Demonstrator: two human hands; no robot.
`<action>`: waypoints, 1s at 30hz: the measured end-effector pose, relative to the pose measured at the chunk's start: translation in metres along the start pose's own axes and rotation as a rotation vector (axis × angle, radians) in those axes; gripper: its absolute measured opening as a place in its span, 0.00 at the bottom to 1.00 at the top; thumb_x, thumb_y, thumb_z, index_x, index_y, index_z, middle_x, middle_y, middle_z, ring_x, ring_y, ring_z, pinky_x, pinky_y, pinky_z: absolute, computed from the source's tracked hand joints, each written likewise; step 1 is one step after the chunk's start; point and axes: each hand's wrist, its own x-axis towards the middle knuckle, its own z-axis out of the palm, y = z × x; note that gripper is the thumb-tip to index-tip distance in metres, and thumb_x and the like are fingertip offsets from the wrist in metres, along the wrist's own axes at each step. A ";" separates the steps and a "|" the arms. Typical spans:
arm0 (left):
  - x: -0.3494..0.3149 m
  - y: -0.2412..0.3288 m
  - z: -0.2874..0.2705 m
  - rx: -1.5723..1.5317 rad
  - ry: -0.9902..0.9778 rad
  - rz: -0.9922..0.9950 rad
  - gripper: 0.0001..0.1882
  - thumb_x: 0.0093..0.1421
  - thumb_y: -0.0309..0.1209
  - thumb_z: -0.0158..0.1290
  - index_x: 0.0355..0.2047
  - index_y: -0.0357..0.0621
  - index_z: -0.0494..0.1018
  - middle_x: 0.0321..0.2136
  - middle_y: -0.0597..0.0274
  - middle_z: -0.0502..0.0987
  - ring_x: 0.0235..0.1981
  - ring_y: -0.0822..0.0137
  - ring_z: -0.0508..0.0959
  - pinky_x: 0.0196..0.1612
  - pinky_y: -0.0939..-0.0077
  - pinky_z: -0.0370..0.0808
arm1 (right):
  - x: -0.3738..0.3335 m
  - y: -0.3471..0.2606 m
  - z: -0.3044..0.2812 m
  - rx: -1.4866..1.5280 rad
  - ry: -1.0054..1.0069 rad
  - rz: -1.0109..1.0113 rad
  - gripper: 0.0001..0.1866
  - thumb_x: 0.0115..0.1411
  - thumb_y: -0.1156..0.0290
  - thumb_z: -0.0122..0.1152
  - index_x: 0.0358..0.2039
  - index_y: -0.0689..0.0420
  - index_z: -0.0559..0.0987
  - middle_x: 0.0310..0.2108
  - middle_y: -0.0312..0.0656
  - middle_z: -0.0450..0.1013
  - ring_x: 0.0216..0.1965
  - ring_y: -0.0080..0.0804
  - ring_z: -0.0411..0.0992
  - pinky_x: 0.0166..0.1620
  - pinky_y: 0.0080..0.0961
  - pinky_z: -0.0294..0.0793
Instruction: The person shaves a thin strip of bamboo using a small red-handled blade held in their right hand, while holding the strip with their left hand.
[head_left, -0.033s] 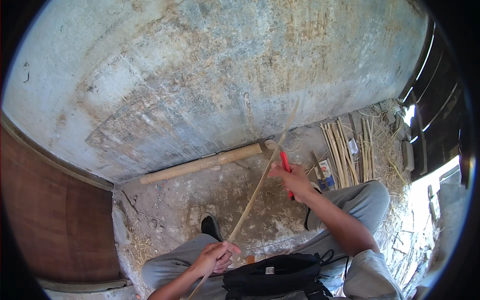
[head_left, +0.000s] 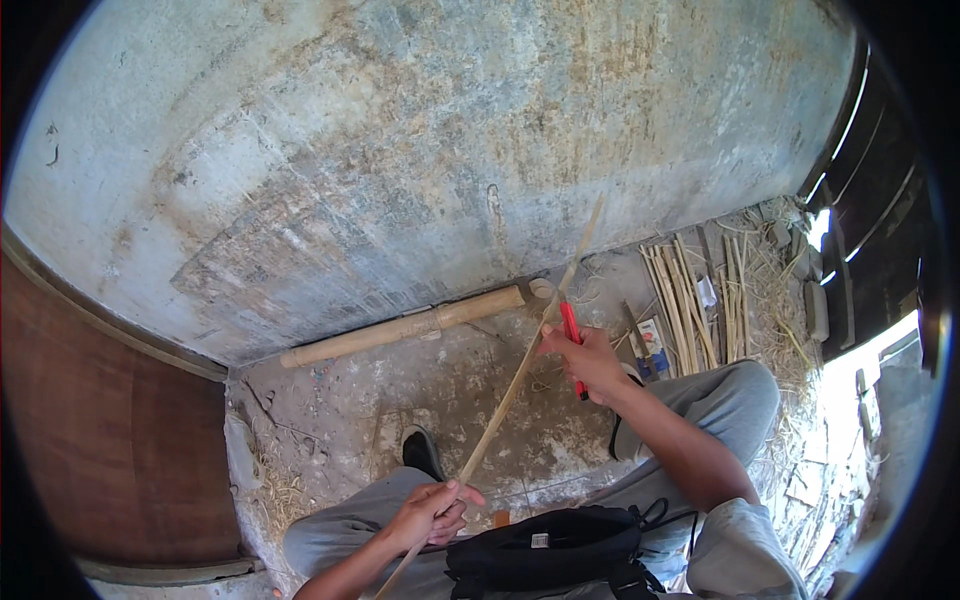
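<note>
Landmark: the long bamboo strip point(head_left: 510, 385), which runs diagonally from your lap up toward the grey wall point(head_left: 420, 150). Your left hand point(head_left: 432, 512) sits at the strip's lower end, fingers wrapped shut around it, apparently to anchor it and keep it from twisting. Your right hand point(head_left: 588, 362) sits farther up the strip, fingers clamped on a red-handled tool point(head_left: 572, 345) held against the strip's edge; the blade itself is too small to make out. The two grips are spread well apart, so the span between stays taut and straight. Beyond the strip's upper part a thick bamboo pole point(head_left: 405, 328) lies along the wall's foot. To the right of the strip, a bundle of thin strips point(head_left: 685, 300) rests on the floor, within your right hand's reach. A black bag point(head_left: 545, 550) lies on your lap just beside the strip's lower end.
</note>
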 end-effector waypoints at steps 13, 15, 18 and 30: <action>0.024 0.012 0.010 0.184 -0.096 0.016 0.31 0.77 0.48 0.32 0.58 0.30 0.68 0.15 0.70 0.63 0.12 0.78 0.64 0.18 0.81 0.66 | -0.003 -0.015 -0.001 0.153 0.060 -0.041 0.10 0.63 0.68 0.69 0.34 0.57 0.77 0.24 0.33 0.72 0.14 0.12 0.57 0.17 0.17 0.54; 0.025 0.009 0.008 0.349 -0.019 0.176 0.27 0.75 0.45 0.43 0.59 0.31 0.67 0.19 0.68 0.69 0.14 0.74 0.69 0.19 0.79 0.67 | -0.001 -0.015 -0.002 0.161 0.082 -0.064 0.09 0.62 0.68 0.70 0.34 0.57 0.77 0.26 0.36 0.75 0.14 0.11 0.57 0.17 0.17 0.52; 0.017 0.013 0.013 0.885 0.245 0.435 0.21 0.71 0.39 0.53 0.56 0.38 0.71 0.23 0.62 0.76 0.20 0.68 0.77 0.25 0.69 0.74 | 0.003 -0.014 -0.005 0.193 0.120 -0.097 0.09 0.61 0.69 0.70 0.33 0.58 0.77 0.27 0.40 0.77 0.13 0.11 0.56 0.16 0.17 0.51; 0.003 0.072 0.023 1.445 0.742 0.854 0.13 0.59 0.31 0.65 0.42 0.41 0.79 0.31 0.55 0.80 0.25 0.58 0.81 0.29 0.67 0.76 | 0.005 -0.023 -0.017 0.262 0.161 -0.183 0.12 0.64 0.67 0.68 0.30 0.51 0.71 0.24 0.34 0.74 0.13 0.13 0.57 0.17 0.17 0.55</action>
